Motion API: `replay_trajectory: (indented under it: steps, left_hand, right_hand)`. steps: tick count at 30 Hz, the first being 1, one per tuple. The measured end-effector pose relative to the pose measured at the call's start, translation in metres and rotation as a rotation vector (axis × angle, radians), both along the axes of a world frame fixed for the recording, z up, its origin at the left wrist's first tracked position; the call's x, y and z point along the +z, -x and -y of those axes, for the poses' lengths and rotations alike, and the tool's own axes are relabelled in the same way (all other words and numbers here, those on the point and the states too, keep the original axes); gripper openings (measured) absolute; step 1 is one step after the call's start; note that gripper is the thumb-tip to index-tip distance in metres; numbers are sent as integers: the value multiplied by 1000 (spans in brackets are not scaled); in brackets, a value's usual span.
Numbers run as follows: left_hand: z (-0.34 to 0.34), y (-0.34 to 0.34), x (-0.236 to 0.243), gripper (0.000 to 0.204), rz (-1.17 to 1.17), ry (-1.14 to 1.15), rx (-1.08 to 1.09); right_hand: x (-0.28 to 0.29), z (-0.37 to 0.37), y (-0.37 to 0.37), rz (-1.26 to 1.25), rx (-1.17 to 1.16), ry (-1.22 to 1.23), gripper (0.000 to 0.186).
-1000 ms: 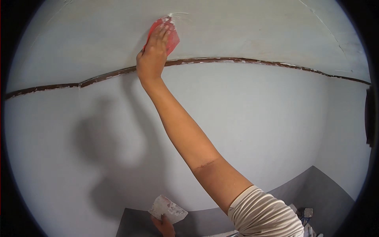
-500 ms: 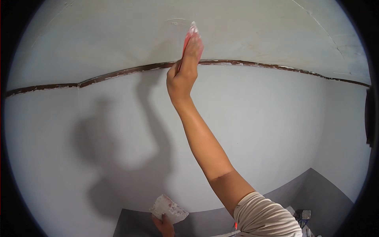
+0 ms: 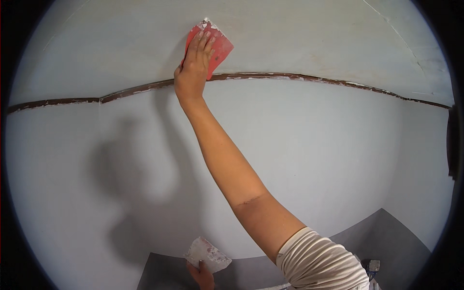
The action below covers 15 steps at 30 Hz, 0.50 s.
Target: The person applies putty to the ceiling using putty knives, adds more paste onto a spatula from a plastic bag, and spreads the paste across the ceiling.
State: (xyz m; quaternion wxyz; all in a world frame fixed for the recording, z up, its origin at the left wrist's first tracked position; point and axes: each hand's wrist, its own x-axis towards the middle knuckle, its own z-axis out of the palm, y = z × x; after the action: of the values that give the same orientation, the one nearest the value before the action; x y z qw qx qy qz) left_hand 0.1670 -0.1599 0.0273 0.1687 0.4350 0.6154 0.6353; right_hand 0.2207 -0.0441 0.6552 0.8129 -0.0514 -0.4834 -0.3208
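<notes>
We saw a pale grey wall [image 3: 299,145] filling most of the view, and over it a greyish-white ceiling [image 3: 309,38] with a thin, uneven line running down its right part. A dark grey band [image 3: 372,237] covered the lowest part of the wall, and a soft shadow [image 3: 116,169] fell on the paler part at left. Our bare right forearm [image 3: 222,150] slanted up and leftward from a bunched cream sleeve [image 3: 321,263]. Where wall and ceiling met, we saw a narrow brown strip [image 3: 270,76] flecked with white. A dark object [image 3: 453,142] stood at the far right rim, too cut off to tell its kind. Our right hand [image 3: 195,63] was raised in front of the ceiling, holding a red flat spreader [image 3: 221,50], its fingers laid straight and close together across the near face. The spreader was above the brown strip, tilted, and we could not tell how much of its edge touched the ceiling. Low down, left of the sleeve, our left hand [image 3: 203,277] gripped a whitish, smeared plate [image 3: 210,255], thumb in front, the other fingers hidden. At lower right we saw a small, blocky grey object [image 3: 374,265]. Smallest was the white paste [image 3: 205,21] clinging to the spreader's top corner.
</notes>
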Motion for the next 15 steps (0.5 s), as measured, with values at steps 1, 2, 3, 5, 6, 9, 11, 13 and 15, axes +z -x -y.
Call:
replay_trajectory:
  steps: [1,2,3,5,6,9,11,13,15]
  left_hand:
    - [3,-5,8,80,-14,7,38]
    - [3,-5,11,80,-9,2,41]
    - [2,-5,14,79,45,-43,-12]
    - [2,-6,18,79,103,-88,-61]
    - [2,-8,22,77,132,25,-34]
    - [-5,-3,11,72,101,97,22]
    - [-27,6,-28,69,40,55,47]
    - [-60,16,-87,64,114,-184,-14]
    - [-60,13,-76,63,106,-86,-13]
  right_hand:
    - [0,-8,-7,0,-68,-4,83]
    - [-3,-14,-9,5,-125,-11,83]
    - [-9,-20,-13,8,-125,-16,83]
    - [-27,-33,-17,99,-278,0,83]
    - [-36,-38,-23,100,-281,-3,83]
    - [-63,-41,-42,225,-210,-17,82]
    - [-72,-27,-62,160,-95,-39,82]
    - [-66,-5,-75,68,-63,-151,78]
    - [-61,-8,-85,-31,-52,-256,74]
